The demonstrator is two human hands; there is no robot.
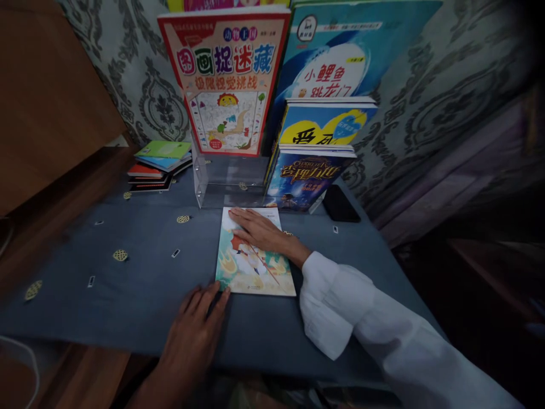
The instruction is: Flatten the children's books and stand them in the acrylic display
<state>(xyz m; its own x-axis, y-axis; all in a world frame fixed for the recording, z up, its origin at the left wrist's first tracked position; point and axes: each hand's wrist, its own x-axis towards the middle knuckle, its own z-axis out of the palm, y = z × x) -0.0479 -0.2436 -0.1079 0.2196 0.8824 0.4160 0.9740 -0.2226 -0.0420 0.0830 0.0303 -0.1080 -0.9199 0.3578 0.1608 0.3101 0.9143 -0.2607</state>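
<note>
A thin picture book (255, 272) with a figure in red and a long staff on its cover lies flat on the dark blue tablecloth. Across its upper half rests my right hand (259, 228), palm down with the fingers stretched out to the left. My left hand (200, 321) is at the book's lower left corner, its fingertips touching the edge and the fingers loosely extended. Just behind the book stands a clear acrylic rack (232, 196). Its front left tier shows bare plastic, and a dark blue book (298, 179) fills the front right tier.
The rack also holds a red-bordered picture book (232, 74), a teal book (395, 34) and a yellow-and-blue book (293, 119). A stack of small books (164, 156) lies at the back left. A black phone (342, 203) lies right of the rack. Patterned wallpaper (159, 96) rises behind.
</note>
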